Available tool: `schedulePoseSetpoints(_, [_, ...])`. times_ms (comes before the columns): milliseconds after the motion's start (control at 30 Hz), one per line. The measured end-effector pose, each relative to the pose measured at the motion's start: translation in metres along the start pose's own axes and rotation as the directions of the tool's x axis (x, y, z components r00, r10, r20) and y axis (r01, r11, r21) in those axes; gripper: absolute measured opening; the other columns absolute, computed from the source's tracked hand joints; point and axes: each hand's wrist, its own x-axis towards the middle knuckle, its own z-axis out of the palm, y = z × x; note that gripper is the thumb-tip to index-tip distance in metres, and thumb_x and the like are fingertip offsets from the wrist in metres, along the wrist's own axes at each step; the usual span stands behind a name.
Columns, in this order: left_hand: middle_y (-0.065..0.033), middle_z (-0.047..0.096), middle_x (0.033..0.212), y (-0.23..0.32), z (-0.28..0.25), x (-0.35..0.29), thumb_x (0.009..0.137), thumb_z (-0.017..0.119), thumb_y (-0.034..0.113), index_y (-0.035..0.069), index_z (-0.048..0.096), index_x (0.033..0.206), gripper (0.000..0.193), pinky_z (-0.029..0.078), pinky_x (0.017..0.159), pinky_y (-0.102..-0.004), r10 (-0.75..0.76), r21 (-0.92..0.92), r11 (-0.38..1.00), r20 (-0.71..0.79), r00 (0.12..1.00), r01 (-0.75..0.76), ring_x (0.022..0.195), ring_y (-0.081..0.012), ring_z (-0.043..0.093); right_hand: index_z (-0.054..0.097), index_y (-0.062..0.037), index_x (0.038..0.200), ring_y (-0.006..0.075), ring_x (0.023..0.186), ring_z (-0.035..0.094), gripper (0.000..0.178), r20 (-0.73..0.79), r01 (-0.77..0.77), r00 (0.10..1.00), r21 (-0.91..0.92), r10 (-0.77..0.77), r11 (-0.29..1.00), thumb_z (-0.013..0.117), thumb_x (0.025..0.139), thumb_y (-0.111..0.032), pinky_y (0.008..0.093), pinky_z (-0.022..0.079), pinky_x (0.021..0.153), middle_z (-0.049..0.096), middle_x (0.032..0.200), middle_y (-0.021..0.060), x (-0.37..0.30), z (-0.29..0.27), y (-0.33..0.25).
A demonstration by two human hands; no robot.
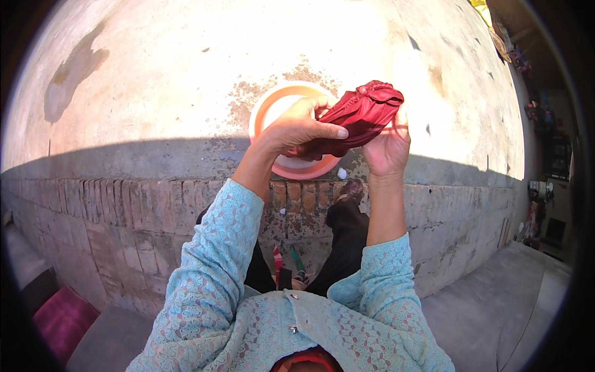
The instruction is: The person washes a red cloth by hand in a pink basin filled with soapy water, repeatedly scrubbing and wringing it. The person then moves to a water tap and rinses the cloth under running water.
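Observation:
A bunched dark red cloth stretches between my two hands, above the right part of an orange-pink basin. My left hand grips its left end, with the thumb lying over the top. At the cloth's right end, my right hand supports it from beneath and behind; most of those fingers are hidden by the cloth or lost in bright light. Between the left hand and the basin's far rim, the pale inside of the basin shows, washed out by sun.
The basin stands on a sunlit concrete ledge with a brick edge. Small white lumps lie near it. A magenta cloth is at lower left. Assorted items line the far right. My shoe touches the brick edge.

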Motion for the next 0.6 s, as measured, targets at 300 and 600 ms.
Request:
schedulePoseSetpoints(300, [-0.0085, 0.065, 0.093, -0.012, -0.007, 0.011, 0.093, 0.050, 0.016, -0.003, 0.060, 0.103, 0.024, 0.051, 0.073, -0.0282, 0.181, -0.421, 0.872, -0.196, 0.964, -0.250, 0.081, -0.0140, 0.061, 0.044, 0.0011, 0.124, 0.0282, 0.117, 0.047, 0.034, -0.149, 0.170, 0.964, -0.284, -0.219, 0.944, 0.034, 0.098, -0.018, 0.0447, 0.036, 0.102, 0.051, 0.124, 0.0167, 0.001, -0.008, -0.026])
schedulePoseSetpoints(600, [-0.0136, 0.061, 0.110, -0.012, -0.015, 0.012, 0.094, 0.049, 0.017, -0.006, 0.055, 0.113, 0.031, 0.051, 0.086, -0.0335, 0.157, -0.694, 0.668, -0.220, 0.963, -0.267, 0.097, -0.0188, 0.060, 0.052, -0.0022, 0.105, 0.0174, 0.098, 0.057, 0.025, -0.173, -0.004, 0.974, -0.656, -0.145, 0.755, 0.063, 0.083, -0.005, 0.0339, 0.047, 0.088, 0.058, 0.105, 0.0088, -0.003, 0.004, -0.020])
